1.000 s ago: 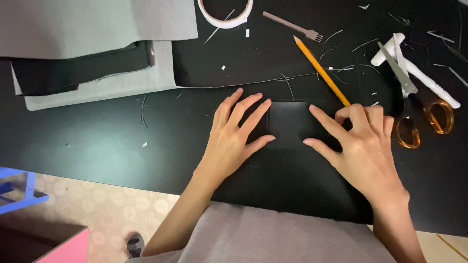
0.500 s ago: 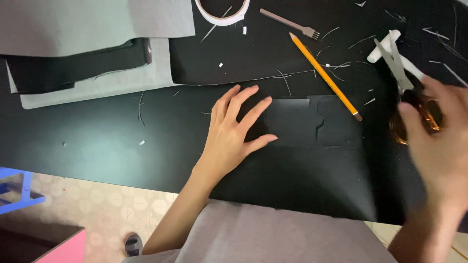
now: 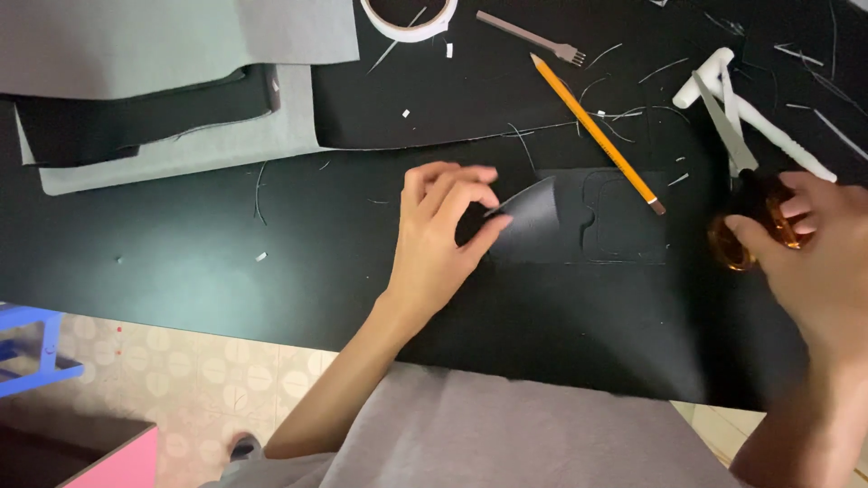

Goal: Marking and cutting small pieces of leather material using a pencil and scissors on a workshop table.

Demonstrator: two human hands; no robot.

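A small black sheet piece (image 3: 588, 221) with faint drawn outlines lies on the black table top (image 3: 226, 262). My left hand (image 3: 443, 235) pinches its left corner and lifts it, so that corner curls up. My right hand (image 3: 818, 262) is at the right edge, fingers closed around the amber handles of a pair of scissors (image 3: 750, 194) whose blades point away from me. A yellow pencil (image 3: 597, 134) lies diagonally just beyond the black piece.
Grey sheets (image 3: 172, 36) and dark pieces are stacked at the far left. A tape roll (image 3: 409, 18), a metal pronged tool (image 3: 533, 38), white strips (image 3: 778, 126) and thin offcuts lie at the back. A larger black sheet (image 3: 561, 334) reaches the near edge.
My right hand left the black piece, moved right and took hold of the scissors. My left hand went from lying flat to pinching and lifting the piece's left corner.
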